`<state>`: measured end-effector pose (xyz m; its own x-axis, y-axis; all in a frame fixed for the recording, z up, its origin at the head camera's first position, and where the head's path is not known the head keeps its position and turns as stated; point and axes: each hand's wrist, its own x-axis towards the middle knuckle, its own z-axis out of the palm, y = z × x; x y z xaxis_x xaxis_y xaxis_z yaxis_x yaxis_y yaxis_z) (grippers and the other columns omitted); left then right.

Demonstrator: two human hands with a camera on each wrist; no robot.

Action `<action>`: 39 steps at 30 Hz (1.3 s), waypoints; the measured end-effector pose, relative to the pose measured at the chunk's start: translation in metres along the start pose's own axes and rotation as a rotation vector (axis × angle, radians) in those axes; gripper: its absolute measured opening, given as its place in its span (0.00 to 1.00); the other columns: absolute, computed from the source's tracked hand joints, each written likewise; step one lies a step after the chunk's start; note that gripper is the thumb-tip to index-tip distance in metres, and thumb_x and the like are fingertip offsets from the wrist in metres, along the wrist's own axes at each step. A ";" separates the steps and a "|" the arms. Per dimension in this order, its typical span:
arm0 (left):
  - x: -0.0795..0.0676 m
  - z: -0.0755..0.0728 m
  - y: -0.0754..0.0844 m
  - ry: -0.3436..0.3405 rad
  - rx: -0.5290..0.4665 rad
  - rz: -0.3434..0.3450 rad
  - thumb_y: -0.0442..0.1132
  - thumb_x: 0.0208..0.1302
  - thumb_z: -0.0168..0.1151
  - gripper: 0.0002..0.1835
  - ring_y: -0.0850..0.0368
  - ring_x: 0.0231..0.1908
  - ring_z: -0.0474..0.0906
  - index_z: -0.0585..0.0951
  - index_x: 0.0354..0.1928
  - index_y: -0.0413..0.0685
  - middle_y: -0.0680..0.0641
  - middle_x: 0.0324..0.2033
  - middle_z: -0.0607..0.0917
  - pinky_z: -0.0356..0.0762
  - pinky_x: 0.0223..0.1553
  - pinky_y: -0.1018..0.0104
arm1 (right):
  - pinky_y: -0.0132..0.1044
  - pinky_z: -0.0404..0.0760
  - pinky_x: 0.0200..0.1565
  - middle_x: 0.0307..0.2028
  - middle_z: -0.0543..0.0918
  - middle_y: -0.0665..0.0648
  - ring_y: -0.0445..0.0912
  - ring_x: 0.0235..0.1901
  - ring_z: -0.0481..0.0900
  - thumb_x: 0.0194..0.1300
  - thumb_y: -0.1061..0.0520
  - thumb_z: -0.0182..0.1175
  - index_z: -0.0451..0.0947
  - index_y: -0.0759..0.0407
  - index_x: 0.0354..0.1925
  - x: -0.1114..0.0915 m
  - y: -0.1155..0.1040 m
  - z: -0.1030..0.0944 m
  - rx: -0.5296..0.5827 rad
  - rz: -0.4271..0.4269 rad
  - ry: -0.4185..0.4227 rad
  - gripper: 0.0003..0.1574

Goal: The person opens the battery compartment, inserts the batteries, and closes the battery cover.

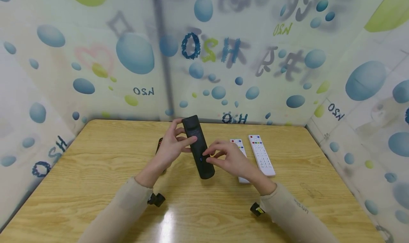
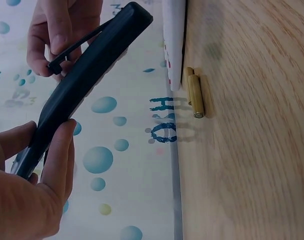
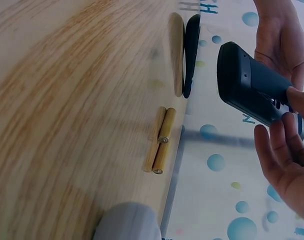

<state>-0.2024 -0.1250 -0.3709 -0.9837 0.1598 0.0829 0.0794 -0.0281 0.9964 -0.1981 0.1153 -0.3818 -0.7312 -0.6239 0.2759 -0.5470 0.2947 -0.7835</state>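
My left hand [image 1: 170, 145] holds a black remote control [image 1: 193, 131] above the table, its back turned up and its long body tilted. The thumb lies across the back, with fingers on the far side. At the remote's lower half, my right hand [image 1: 230, 157] pinches the end of the battery cover [image 2: 79, 42]. In the left wrist view this thin black cover slants away from the remote's back, its far end still against the body. The right wrist view shows the remote's rounded end [image 3: 232, 75] and the right fingers at the cover. The battery compartment's inside is mostly hidden.
Two gold batteries [image 3: 164, 130] lie end to end on the wooden table [image 1: 105, 157]. Two white remotes [image 1: 262, 157] lie to the right, one partly behind the right hand. Another dark remote [image 1: 160, 142] is partly hidden behind the left hand. A patterned wall rises at the table's back.
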 end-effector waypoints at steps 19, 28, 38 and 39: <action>-0.002 0.002 0.001 0.010 -0.010 0.016 0.31 0.69 0.67 0.35 0.42 0.43 0.84 0.62 0.73 0.53 0.35 0.52 0.79 0.87 0.40 0.48 | 0.41 0.86 0.43 0.49 0.79 0.56 0.52 0.46 0.79 0.65 0.65 0.71 0.75 0.59 0.60 0.001 -0.002 0.009 -0.005 0.081 0.093 0.27; -0.002 0.004 0.002 0.018 -0.019 0.011 0.30 0.70 0.67 0.35 0.43 0.43 0.84 0.62 0.72 0.53 0.35 0.51 0.79 0.88 0.39 0.48 | 0.42 0.86 0.44 0.54 0.77 0.59 0.52 0.50 0.81 0.68 0.64 0.68 0.65 0.57 0.71 0.002 -0.003 0.008 0.074 0.171 0.049 0.38; -0.001 0.006 0.003 0.017 -0.026 0.004 0.30 0.70 0.66 0.35 0.43 0.43 0.84 0.61 0.73 0.54 0.35 0.51 0.79 0.88 0.40 0.49 | 0.49 0.85 0.43 0.51 0.78 0.59 0.52 0.47 0.81 0.67 0.65 0.69 0.66 0.56 0.69 0.002 -0.001 0.008 0.083 0.154 0.064 0.37; -0.001 0.006 0.003 0.018 -0.027 0.003 0.30 0.70 0.66 0.35 0.43 0.43 0.84 0.61 0.73 0.53 0.35 0.51 0.79 0.88 0.40 0.49 | 0.51 0.85 0.43 0.51 0.78 0.59 0.52 0.47 0.81 0.67 0.65 0.69 0.66 0.56 0.69 0.002 -0.001 0.008 0.086 0.155 0.066 0.37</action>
<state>-0.2000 -0.1194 -0.3682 -0.9862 0.1417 0.0858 0.0787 -0.0551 0.9954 -0.1961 0.1080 -0.3852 -0.8308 -0.5261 0.1818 -0.3911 0.3193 -0.8632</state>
